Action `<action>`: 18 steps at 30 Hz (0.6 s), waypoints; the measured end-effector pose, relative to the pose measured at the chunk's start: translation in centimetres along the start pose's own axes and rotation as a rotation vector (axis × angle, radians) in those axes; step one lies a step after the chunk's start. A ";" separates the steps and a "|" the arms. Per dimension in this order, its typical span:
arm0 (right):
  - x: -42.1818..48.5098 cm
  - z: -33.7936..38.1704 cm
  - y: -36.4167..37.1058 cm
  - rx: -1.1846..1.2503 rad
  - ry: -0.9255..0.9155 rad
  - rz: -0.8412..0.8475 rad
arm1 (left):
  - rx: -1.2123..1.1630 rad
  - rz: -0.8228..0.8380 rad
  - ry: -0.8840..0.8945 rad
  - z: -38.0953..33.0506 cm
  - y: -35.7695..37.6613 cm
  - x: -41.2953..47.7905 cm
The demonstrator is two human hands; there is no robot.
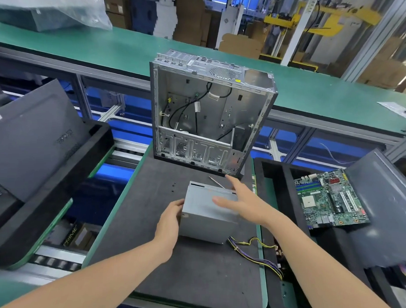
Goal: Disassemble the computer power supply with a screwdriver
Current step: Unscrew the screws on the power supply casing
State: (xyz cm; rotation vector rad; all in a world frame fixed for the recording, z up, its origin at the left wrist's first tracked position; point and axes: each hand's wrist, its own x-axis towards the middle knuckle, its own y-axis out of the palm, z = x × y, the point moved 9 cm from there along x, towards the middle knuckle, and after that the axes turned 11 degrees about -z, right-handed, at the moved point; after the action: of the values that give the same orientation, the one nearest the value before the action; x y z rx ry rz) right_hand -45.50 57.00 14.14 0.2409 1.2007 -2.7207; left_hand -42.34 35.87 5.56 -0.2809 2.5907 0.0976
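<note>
A grey metal power supply (204,219) lies on the dark mat (150,198) in front of me, its yellow and purple cable bundle (254,250) trailing off to the right. My left hand (169,219) holds the box's left side, fingers curled round its edge. My right hand (241,201) hovers over the box's top right with fingers spread and straight, holding nothing. A thin metal screwdriver shaft (216,182) shows on the mat just behind the box; the right hand hides its other end.
An open computer case (210,112) stands upright at the mat's far end. A few small screws (173,186) lie left of the box. A green motherboard (329,199) sits in the right black tray, beside a dark panel (384,206). Another dark panel (34,138) leans at left.
</note>
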 end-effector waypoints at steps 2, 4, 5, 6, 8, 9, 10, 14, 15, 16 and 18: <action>-1.5 -1.2 1.0 0.047 -0.041 0.147 | -0.039 0.074 0.027 -0.4 0.0 0.6; -2.3 -2.2 1.6 0.096 -0.065 0.194 | -0.063 0.180 0.088 -1.2 0.0 1.0; -2.6 -2.7 1.9 0.153 -0.061 0.189 | -0.064 0.235 0.109 -1.5 0.0 1.1; -2.7 -3.2 2.2 0.233 -0.045 0.179 | -0.054 0.278 0.118 -1.8 -0.1 1.1; -3.1 -4.2 2.7 0.428 -0.013 0.136 | -0.003 0.361 0.127 -2.1 -0.1 1.0; -3.3 -4.7 3.0 0.505 -0.009 0.101 | 0.016 0.407 0.126 -1.9 0.2 0.8; -3.6 -5.1 3.3 0.548 -0.012 0.069 | 0.032 0.435 0.114 -1.6 0.4 0.6; -4.1 -5.7 5.7 0.513 -0.018 -0.026 | 0.073 0.481 0.174 -1.2 1.4 -0.6; -3.9 -5.9 5.9 0.531 0.000 -0.078 | 0.083 0.456 0.208 -1.7 1.9 -0.9; -3.8 -5.9 5.9 0.567 0.014 -0.125 | 0.087 0.441 0.193 -2.1 2.5 -1.3; -3.6 -5.9 5.7 0.621 0.044 -0.175 | 0.031 0.369 0.082 -2.6 3.4 -1.2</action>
State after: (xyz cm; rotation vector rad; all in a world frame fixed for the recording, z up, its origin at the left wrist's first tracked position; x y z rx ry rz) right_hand -40.36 57.86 6.87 0.2745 0.3592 -3.1832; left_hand -43.34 39.04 8.50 0.2117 2.6944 0.1795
